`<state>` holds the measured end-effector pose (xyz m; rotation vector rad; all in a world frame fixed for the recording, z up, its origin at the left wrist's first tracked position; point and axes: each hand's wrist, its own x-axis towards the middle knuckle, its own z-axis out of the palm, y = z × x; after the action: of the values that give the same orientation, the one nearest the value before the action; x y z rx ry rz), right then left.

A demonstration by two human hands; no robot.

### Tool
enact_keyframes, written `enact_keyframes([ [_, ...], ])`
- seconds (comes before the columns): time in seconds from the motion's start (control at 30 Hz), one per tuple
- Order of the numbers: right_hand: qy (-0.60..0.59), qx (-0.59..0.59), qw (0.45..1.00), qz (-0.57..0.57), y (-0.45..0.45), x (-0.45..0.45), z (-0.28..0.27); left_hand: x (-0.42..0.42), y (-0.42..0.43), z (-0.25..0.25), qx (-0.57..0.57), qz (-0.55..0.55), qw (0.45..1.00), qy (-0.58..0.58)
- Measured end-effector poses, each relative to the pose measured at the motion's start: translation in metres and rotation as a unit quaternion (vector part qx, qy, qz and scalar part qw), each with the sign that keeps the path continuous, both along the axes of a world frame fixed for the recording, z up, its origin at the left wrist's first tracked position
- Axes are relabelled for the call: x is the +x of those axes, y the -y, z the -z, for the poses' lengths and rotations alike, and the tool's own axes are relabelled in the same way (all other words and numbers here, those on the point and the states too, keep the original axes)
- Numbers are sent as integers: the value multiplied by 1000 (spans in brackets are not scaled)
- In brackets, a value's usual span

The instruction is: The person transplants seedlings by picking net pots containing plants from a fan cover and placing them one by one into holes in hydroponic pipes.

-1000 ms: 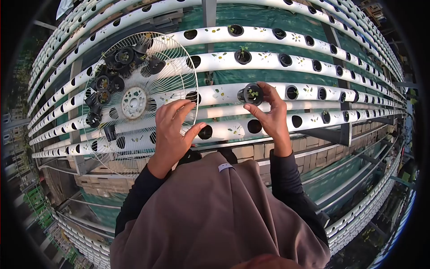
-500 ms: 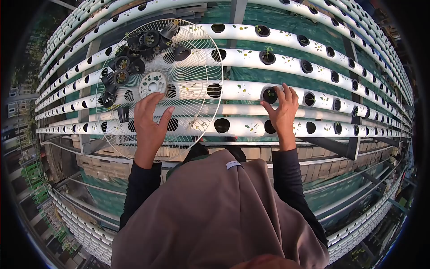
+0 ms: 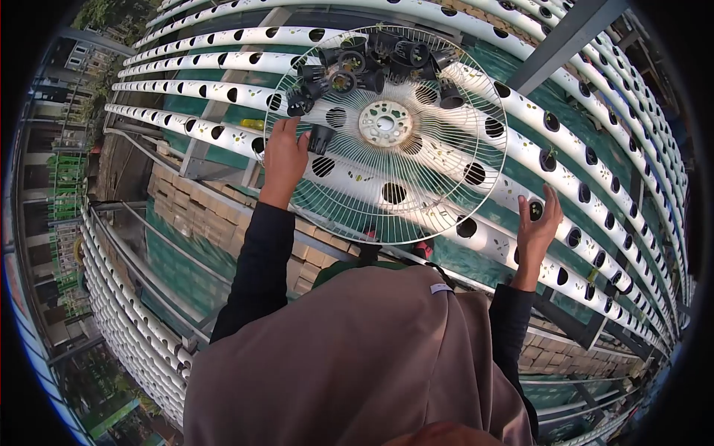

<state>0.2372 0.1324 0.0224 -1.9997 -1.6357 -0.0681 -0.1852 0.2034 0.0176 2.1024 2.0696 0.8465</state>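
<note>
A round white wire fan guard (image 3: 386,123) lies across the white planting pipes, carrying several black net pots (image 3: 342,82) bunched along its far side. My left hand (image 3: 285,162) is at the guard's left rim, fingers apart. Its thumb is beside a lone black net pot (image 3: 320,139) lying on the wires; I cannot tell whether it touches. Over a pipe on the right, my right hand (image 3: 538,234) has its thumb and fingers spread around a pot with a small seedling (image 3: 535,210) set in a hole. No grip on that pot shows.
Rows of white pipes (image 3: 476,239) with round holes run left to right, small leaves scattered on top. Green sheeting (image 3: 476,256) lies below. A grey metal post (image 3: 569,44) rises at the upper right, and stacked tan blocks (image 3: 216,212) are under the frame.
The view has turned left, so the guard appears farther right. My left hand has moved from near the guard's hub to its left rim, by the lone pot. My right hand stays near the seedling pot.
</note>
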Motion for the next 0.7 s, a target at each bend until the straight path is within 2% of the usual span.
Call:
enact_keyframes([
  [0.07,-33,24,999,-19,-5,-20,-8,-6,-5,-4,-98,-7,994,-41],
  [0.1,-8,51,998,-36,-7,-29,-10,-9,-7,-1,-121,14,992,-44],
  [0.27,-39,74,994,-73,-10,-69,-21,0,-9,1,-149,33,988,-13],
  [0.33,-50,70,992,-93,-9,-77,-22,-2,-9,2,-158,77,984,29],
  [0.37,-41,78,992,-94,-8,-80,-22,-7,-8,-2,-222,159,950,152],
  [0.47,-35,84,992,-87,-12,-84,-23,-11,-12,-4,-163,129,965,160],
  [0.5,-33,86,992,-83,-17,-87,-24,-17,-21,3,-118,93,983,104],
  [0.53,-28,93,989,-109,-25,-89,-26,-21,-27,2,-116,97,983,105],
  [0.6,-39,100,980,-168,-45,-97,-32,-27,-35,1,-11,34,999,-26],
  [0.7,-12,71,973,-218,-88,-98,-17,-30,-46,7,-15,39,998,-57],
])
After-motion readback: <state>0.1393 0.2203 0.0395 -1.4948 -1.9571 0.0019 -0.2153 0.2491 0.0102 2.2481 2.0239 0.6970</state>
